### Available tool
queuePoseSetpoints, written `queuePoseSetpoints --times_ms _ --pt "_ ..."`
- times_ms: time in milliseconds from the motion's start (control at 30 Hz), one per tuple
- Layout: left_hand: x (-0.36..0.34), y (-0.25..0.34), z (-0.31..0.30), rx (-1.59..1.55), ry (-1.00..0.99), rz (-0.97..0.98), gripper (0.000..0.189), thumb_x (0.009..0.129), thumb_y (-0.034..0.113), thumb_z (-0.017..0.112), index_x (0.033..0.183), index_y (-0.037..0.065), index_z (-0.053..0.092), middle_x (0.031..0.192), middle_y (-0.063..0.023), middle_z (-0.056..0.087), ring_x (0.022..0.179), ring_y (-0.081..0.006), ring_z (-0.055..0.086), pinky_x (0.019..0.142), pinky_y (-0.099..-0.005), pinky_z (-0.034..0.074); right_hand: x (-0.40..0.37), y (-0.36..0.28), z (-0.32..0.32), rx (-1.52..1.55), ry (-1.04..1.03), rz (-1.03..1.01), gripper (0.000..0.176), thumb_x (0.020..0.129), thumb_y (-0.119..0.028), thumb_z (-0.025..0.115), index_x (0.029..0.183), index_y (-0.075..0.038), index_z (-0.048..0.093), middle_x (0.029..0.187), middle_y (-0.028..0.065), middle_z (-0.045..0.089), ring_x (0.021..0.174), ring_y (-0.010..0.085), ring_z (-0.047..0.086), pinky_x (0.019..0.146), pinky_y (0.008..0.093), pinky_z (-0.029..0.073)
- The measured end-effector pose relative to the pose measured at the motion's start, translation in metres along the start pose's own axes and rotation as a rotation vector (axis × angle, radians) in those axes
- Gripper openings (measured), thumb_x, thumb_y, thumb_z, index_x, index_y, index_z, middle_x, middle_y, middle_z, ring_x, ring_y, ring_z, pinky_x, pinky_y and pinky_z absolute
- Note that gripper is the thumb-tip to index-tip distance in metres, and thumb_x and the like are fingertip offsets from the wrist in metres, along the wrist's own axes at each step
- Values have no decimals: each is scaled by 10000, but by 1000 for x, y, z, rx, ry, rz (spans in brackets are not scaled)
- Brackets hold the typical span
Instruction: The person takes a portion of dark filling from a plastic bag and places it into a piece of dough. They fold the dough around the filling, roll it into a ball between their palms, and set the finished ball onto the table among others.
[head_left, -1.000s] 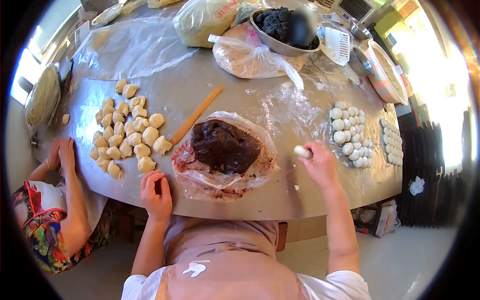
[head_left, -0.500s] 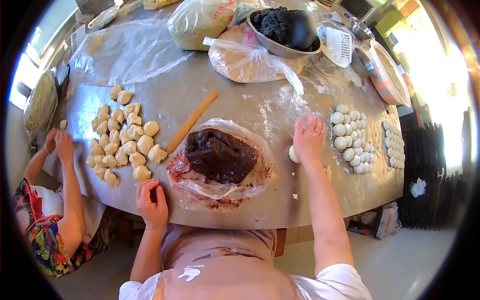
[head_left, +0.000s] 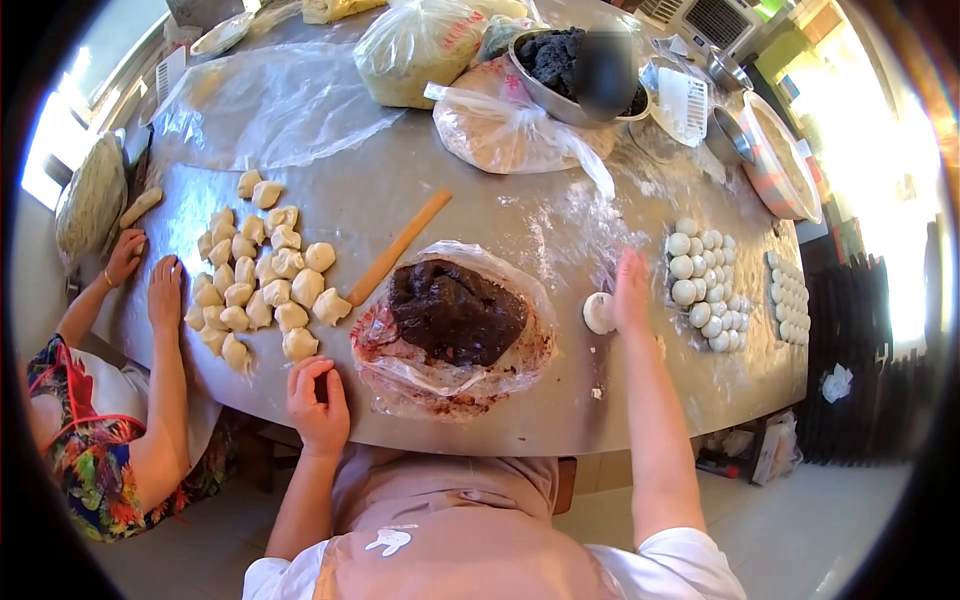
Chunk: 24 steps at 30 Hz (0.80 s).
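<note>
My right hand [head_left: 630,292] stands on its edge over the tabletop, fingers straight, with nothing in its grasp. Just left of it, touching or nearly touching the palm, is a flattened round of pale dough [head_left: 599,313]. My left hand [head_left: 318,408] rests at the table's near edge with its fingers loosely curled and nothing visible in them. Above that hand lies a group of dough pieces [head_left: 266,268]. Between my hands, a dark brown filling mass [head_left: 455,312] sits in an opened plastic bag [head_left: 535,350]. A wooden rolling pin [head_left: 402,245] lies beside it.
Several floured dough balls [head_left: 684,266] stand in rows at right, near a further set of small pieces [head_left: 788,298]. At the back are tied bags [head_left: 510,125] and a metal bowl [head_left: 555,98] of dark filling. A co-worker's hands [head_left: 165,290] rest at left near a dough roll [head_left: 140,208].
My right hand has turned from palm-down onto its edge, and the dough beside it now shows as a flat round. The co-worker's hands have moved apart and lowered to the table.
</note>
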<state>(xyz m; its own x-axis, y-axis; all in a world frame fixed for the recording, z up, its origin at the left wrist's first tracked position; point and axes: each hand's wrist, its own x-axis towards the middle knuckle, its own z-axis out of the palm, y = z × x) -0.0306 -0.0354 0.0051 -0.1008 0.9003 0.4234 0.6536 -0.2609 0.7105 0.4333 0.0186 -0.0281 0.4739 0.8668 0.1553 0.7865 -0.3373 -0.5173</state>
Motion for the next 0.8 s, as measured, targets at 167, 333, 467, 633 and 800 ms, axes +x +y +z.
queuePoseSetpoints --times_ms 167,333,467,633,800 --pt "0 -1 0 10 -4 10 90 806 -21 597 893 1 601 912 -153 614 861 -302 595 785 -352 482 -65 -3 -28 -381 -133 -102 481 895 -345 557 1256 -32 500 1316 246 463 1237 374 420 1045 448 319" --pt "-1 -2 -4 -42 0 7 88 809 -17 600 895 2 600 902 -155 622 857 -303 598 780 -358 481 -71 -62 -63 18 -203 153 323 804 -147 695 1043 1 537 917 150 643 813 296 616 738 396 489" --pt "2 31 -13 -155 24 74 101 821 12 603 922 9 603 913 -157 629 869 -311 600 793 -375 476 -85 -109 -78 383 -235 105 277 792 -100 735 955 -12 528 780 58 640 705 145 604 641 287 493" --pt "13 98 8 -1133 -515 -290 495 905 128 557 1357 26 383 1367 -96 447 1276 -191 407 1047 -342 320 -124 -203 -72 948 -467 83 311 810 -138 749 980 -21 517 842 16 611 750 60 560 657 203 477" --pt "28 111 6 -1710 -471 -693 469 965 280 491 1370 79 370 1356 -99 456 1252 -229 443 1039 -395 368 -161 -255 -35 1113 -552 83 289 835 -164 727 984 -13 529 878 29 610 763 70 580 682 215 507"
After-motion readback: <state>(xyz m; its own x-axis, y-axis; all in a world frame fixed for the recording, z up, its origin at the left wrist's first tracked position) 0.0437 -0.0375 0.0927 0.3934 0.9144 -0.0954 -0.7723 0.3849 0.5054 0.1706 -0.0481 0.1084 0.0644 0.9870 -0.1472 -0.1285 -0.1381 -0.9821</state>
